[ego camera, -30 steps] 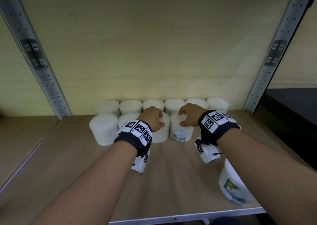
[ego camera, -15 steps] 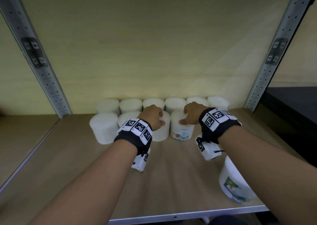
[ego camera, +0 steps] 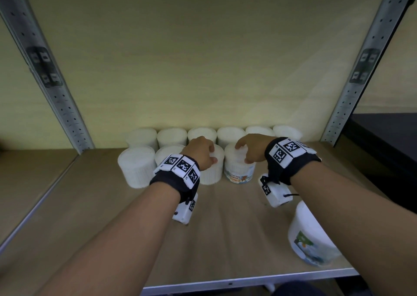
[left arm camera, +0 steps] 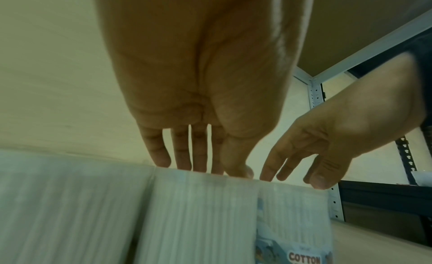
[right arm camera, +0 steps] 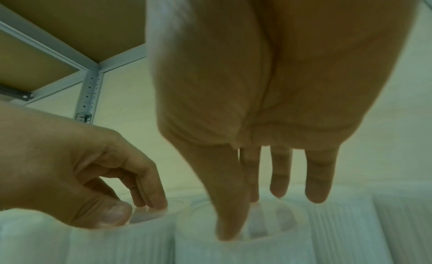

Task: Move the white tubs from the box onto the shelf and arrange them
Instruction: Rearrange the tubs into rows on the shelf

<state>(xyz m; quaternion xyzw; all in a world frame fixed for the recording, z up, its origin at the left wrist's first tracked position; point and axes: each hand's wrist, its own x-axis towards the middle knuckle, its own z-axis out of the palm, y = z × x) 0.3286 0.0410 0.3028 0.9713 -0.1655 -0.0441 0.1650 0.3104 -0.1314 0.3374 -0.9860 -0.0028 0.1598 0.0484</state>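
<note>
Both tubs have slid a touch deeper since a second ago. My left hand [ego camera: 202,152] cups the plain tub [ego camera: 211,170] from above; my right hand [ego camera: 251,147] grips the labelled tub [ego camera: 239,168], probably loosely. They sit mid-shelf [ego camera: 225,228], closing on the back row [ego camera: 230,134]; one tub [ego camera: 312,234] waits by the front right corner.

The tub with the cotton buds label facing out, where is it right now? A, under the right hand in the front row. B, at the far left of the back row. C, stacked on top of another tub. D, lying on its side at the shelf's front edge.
A: the cotton buds tub stands upright in the front row on the shelf, with the right hand on its lid.
</note>
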